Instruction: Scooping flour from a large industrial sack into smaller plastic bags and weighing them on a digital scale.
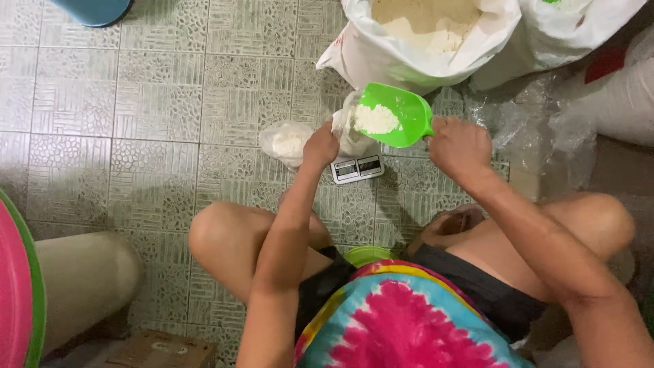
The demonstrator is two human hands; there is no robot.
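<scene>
Scoop [395, 114], green, half full of white powder, tipped over small bag [351, 133] on scale [359, 167]; right hand [460, 146] clenched on handle, left hand [321, 144] pinching bag mouth wide for pouring.

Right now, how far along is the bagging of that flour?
Done: one filled bag lies on the tiles beside the scale. In hand: the left hand holds a clear bag open on the scale, while the right hand tips a green scoop of white flour toward it. Left: the sack behind is far from empty, so more portions seem likely.
</scene>
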